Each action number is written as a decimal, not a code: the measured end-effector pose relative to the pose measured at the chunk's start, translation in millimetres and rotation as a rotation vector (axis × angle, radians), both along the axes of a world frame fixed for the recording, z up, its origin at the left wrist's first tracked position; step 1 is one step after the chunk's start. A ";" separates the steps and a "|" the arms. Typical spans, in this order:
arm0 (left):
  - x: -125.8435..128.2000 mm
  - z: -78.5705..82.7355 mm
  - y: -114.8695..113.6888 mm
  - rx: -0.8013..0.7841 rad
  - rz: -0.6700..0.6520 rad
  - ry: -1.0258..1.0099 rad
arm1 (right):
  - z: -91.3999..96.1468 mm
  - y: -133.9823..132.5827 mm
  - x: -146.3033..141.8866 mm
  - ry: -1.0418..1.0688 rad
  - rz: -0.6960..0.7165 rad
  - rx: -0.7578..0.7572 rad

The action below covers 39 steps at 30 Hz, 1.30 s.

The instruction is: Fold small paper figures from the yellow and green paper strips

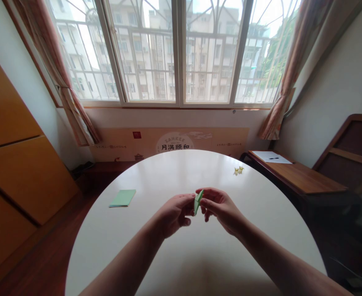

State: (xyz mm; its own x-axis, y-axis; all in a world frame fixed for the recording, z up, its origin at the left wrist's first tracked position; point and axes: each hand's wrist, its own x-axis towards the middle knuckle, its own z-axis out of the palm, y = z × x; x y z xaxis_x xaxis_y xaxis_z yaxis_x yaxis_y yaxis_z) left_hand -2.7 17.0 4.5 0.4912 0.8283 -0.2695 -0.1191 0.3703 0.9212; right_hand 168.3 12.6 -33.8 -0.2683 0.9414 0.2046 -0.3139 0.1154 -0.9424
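Observation:
A small folded piece of green paper (198, 202) is held up between my two hands, above the middle of the white round table (131, 255). My left hand (177, 211) pinches its left side with thumb and fingers. From the other side, my right hand (219, 205) grips it the same way, the thumb pressed near its edge. The paper is narrow and pointed at the top, tilted slightly to the right. Some fingertips behind it are hidden. Left of my hands lies a stack of green square paper (122, 198).
Small pale yellow folded pieces (238, 170) lie toward the table's back right. Beyond the table's right edge stands a wooden bench (310, 176) bearing a white sheet (270, 156) with a dark pen-like object. A printed banner box (116, 142) sits below the window.

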 end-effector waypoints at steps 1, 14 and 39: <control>-0.2 -0.1 0.2 -0.007 -0.002 -0.008 | 0.3 -0.2 0.0 0.000 -0.002 -0.001; 2.9 -3.3 -1.8 0.136 0.054 0.126 | 6.3 -6.6 0.4 -0.111 -0.096 0.068; 3.6 -14.0 -5.3 0.939 0.199 0.534 | 4.6 -5.5 6.1 -0.486 -0.412 0.355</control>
State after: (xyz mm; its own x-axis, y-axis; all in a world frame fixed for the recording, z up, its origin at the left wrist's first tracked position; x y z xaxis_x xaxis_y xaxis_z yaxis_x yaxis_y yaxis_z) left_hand 0.8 11.7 -9.5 0.3341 0.8663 0.3713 0.3986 -0.4868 0.7772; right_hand 174.5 7.2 -29.2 -0.0443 0.8847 0.4640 0.2657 0.4582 -0.8482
